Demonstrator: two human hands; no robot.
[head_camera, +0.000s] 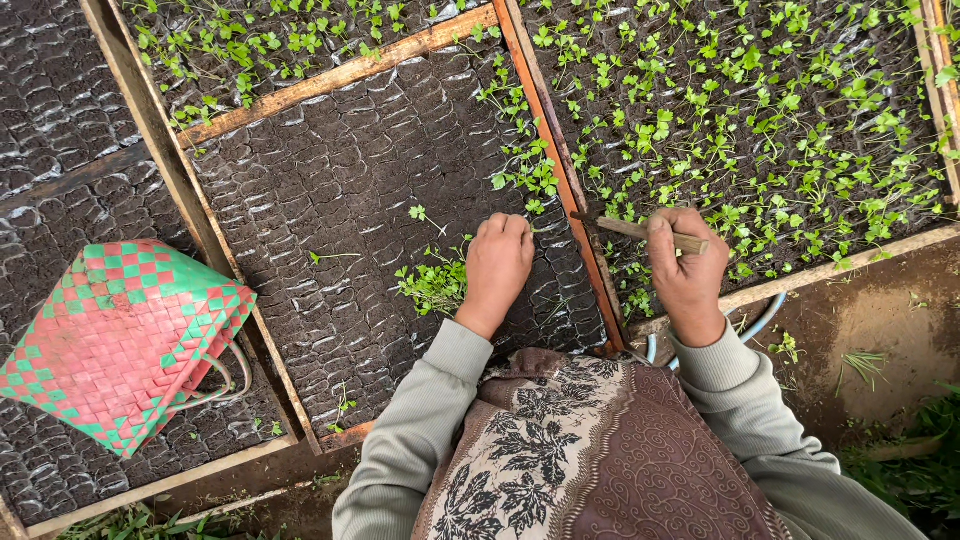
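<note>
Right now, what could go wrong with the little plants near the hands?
The left hand presses down beside a loose bunch of seedlings lying on the soil blocks; it could crush their thin stems. The right hand has its grip on a wooden stick pointing toward the wooden frame; a slip might poke nearby sprouts. The loose seedlings may also wilt if left lying out.
</note>
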